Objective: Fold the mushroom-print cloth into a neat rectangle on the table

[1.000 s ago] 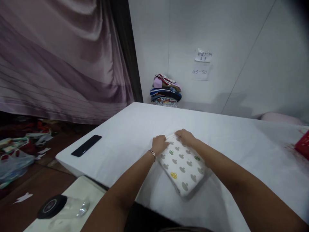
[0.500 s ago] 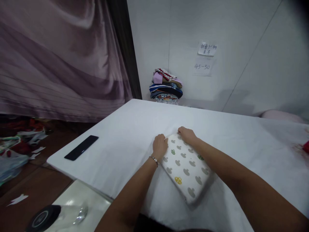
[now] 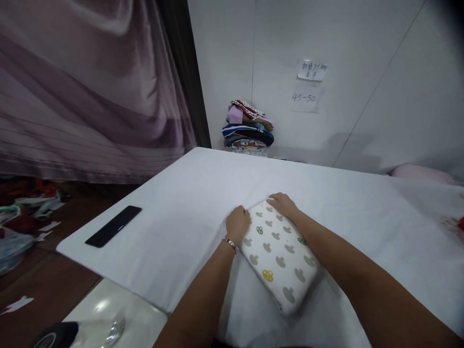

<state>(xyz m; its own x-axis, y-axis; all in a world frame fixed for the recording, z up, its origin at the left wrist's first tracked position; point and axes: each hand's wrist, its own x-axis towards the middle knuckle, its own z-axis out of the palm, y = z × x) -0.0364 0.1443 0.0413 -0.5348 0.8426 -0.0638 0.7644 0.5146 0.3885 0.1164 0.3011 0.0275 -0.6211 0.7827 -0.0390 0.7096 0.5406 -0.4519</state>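
Observation:
A folded white cloth [image 3: 279,256] printed with grey, green and yellow shapes lies on the white table [image 3: 188,203]. My left hand [image 3: 237,223] is curled against the cloth's far left corner, fingers closed on its edge. A thin bracelet sits on that wrist. My right hand [image 3: 282,204] rests on the cloth's far edge with fingers bent down over it. Both forearms reach in from the bottom of the view.
A black phone [image 3: 113,233] lies near the table's left edge. A stack of folded clothes [image 3: 248,129] stands by the wall behind the table. A purple curtain [image 3: 90,87] hangs at left. Paper notes [image 3: 311,71] are stuck on the wall. Litter covers the floor at left.
The view has shifted slightly, so the cloth and hands sit a little lower and to the right. Both hands stay at the cloth's far edge.

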